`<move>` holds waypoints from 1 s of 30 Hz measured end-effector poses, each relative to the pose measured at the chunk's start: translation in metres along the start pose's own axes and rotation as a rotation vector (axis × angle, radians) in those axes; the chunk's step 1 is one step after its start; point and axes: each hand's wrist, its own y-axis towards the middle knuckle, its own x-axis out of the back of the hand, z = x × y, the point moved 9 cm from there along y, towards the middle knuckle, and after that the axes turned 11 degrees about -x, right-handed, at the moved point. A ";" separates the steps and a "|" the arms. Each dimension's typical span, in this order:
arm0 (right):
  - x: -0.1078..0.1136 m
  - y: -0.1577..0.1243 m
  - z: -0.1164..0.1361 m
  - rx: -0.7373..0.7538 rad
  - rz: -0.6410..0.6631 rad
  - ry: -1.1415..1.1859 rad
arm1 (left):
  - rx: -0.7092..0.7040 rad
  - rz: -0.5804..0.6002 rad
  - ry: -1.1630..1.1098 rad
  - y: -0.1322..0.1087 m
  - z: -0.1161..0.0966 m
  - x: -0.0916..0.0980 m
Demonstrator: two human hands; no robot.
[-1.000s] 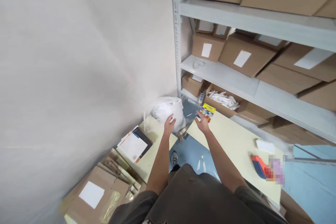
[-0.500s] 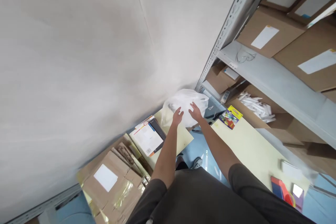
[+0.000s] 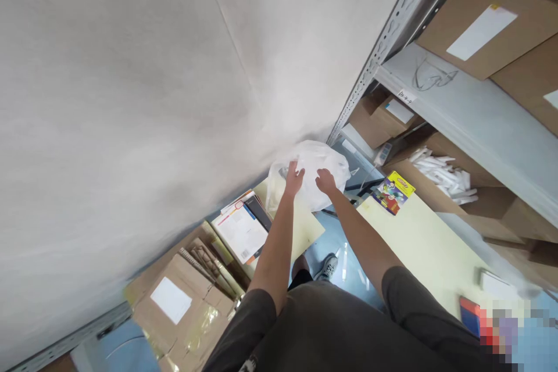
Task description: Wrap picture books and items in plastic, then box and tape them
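A translucent white plastic bag [image 3: 314,192] bulges at the far end of a pale yellow surface, against the wall. At its left part is my left hand [image 3: 294,179], thumb apart from the fingers, with nothing seen in it. My right hand [image 3: 325,181] is over the right part of the bag with its fingers curled in. Whether it pinches some of the plastic is too small to tell. What lies inside the bag cannot be made out.
Papers and booklets [image 3: 244,229] and stacked flat cardboard [image 3: 183,302] stand on the left. On the right, a colourful packet [image 3: 393,192] lies on a yellow tabletop [image 3: 422,238]. Behind it rise metal shelves [image 3: 475,122] with boxes. A blue floor [image 3: 353,270] shows below.
The fingers of my right hand have curled in from a spread pose. My left hand has shifted slightly up on the bag. The view has shifted a little.
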 end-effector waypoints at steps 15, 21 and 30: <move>0.009 -0.105 0.062 0.172 0.126 1.072 | 0.094 -0.226 0.266 -0.036 -0.036 0.044; -0.008 -0.130 0.081 0.084 0.236 1.260 | 0.191 -0.283 0.023 -0.095 -0.020 0.050; 0.034 -0.150 -0.015 -0.358 -0.310 1.036 | 0.015 -0.127 -0.274 -0.138 -0.061 0.018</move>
